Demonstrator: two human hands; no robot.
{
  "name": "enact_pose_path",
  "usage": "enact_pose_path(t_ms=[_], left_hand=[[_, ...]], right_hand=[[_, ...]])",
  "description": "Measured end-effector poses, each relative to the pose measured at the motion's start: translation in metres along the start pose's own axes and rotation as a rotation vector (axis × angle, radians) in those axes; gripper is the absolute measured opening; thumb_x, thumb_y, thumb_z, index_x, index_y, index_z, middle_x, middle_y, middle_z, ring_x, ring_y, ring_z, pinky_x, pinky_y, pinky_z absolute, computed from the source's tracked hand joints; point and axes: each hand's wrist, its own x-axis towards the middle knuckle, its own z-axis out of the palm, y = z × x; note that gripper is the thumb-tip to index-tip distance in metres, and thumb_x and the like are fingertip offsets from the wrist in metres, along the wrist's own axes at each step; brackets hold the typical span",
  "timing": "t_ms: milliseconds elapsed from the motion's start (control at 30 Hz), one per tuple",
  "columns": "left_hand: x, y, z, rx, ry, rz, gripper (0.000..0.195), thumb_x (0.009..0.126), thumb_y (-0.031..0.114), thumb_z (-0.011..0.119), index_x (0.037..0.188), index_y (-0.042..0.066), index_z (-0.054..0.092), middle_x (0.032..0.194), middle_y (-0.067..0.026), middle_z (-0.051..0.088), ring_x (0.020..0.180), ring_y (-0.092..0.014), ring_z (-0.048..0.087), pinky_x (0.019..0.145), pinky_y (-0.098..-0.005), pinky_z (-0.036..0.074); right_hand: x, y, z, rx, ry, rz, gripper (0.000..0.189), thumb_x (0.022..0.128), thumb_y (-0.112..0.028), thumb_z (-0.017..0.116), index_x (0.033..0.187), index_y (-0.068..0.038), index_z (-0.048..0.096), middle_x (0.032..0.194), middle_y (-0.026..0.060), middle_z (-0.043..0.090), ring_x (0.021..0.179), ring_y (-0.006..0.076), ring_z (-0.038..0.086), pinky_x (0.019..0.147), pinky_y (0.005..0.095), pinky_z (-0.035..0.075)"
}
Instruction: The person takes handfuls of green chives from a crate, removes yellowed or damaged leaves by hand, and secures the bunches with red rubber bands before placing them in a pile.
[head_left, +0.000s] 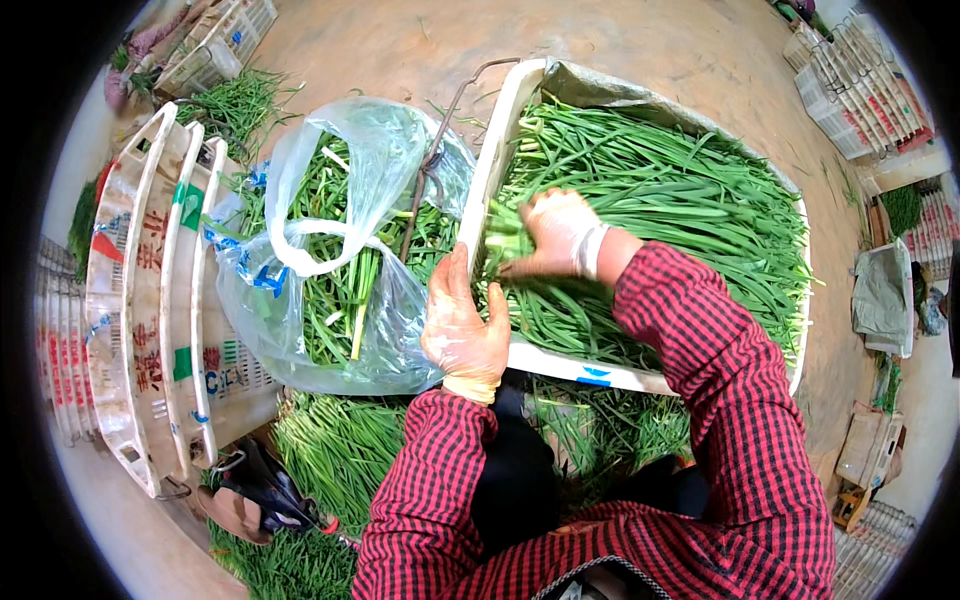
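Note:
A white plastic crate (555, 362) stands before me, filled with green garlic chives (660, 195) laid lengthwise. My right hand (556, 232), in a thin glove and slightly blurred, closes around a bunch of chives (507, 234) near the crate's left side. The pale stalk ends of the bunch show between thumb and fingers. At the crate's left rim, my left hand (465, 326) is held upright with its thumb apart from the fingers and nothing in it. Just left of that hand lies a clear plastic bag (337, 375) with loose chives inside.
Stacked white baskets (142, 300) rise at the left. A bent metal rod (418, 196) lies across the bag. More chives (337, 442) cover the ground by my legs, near a dark shoe (255, 495). Another stack of crates (862, 90) stands far right, above a lined crate (883, 300).

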Motion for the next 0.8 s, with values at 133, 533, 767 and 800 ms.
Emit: enact_pose_path(t_ms=[133, 533, 767, 800], left_hand=[[-0.001, 0.003, -0.002, 0.039, -0.032, -0.049, 0.066, 0.081, 0.019, 0.071, 0.143, 0.014, 0.047, 0.128, -0.0178, 0.057, 0.111, -0.037, 0.061, 0.088, -0.044, 0.053], [-0.003, 0.002, -0.001, 0.067, -0.008, -0.042, 0.06, 0.083, 0.02, 0.069, 0.14, 0.009, 0.05, 0.13, -0.0167, 0.057, 0.115, -0.035, 0.061, 0.094, -0.0414, 0.051], [0.0, 0.011, -0.013, 0.103, -0.096, -0.107, 0.063, 0.086, 0.027, 0.067, 0.143, 0.011, 0.045, 0.132, -0.0188, 0.054, 0.11, -0.037, 0.062, 0.082, -0.0435, 0.055], [0.0, 0.011, -0.014, 0.099, -0.102, -0.111, 0.063, 0.086, 0.026, 0.067, 0.143, 0.011, 0.045, 0.132, -0.0192, 0.054, 0.11, -0.037, 0.062, 0.083, -0.0438, 0.054]], right_hand=[[-0.013, -0.03, 0.011, -0.142, -0.041, -0.063, 0.109, 0.061, -0.068, 0.076, 0.135, 0.007, 0.05, 0.14, 0.0286, 0.047, 0.134, 0.0419, 0.044, 0.11, 0.0618, 0.032], [0.047, 0.02, 0.003, 0.144, -0.339, 0.249, 0.125, 0.053, -0.055, 0.09, 0.144, 0.011, 0.035, 0.141, 0.0308, 0.05, 0.124, 0.0368, 0.057, 0.103, 0.0376, 0.049], [0.044, -0.017, -0.014, -0.355, -0.455, 0.176, 0.103, 0.058, -0.08, 0.074, 0.129, -0.005, 0.064, 0.129, 0.0107, 0.065, 0.127, 0.0303, 0.054, 0.112, 0.0527, 0.032], [0.044, -0.021, -0.02, -0.392, -0.477, 0.15, 0.106, 0.06, -0.081, 0.072, 0.133, -0.005, 0.061, 0.133, 0.0124, 0.062, 0.132, 0.0303, 0.049, 0.116, 0.0573, 0.024]])
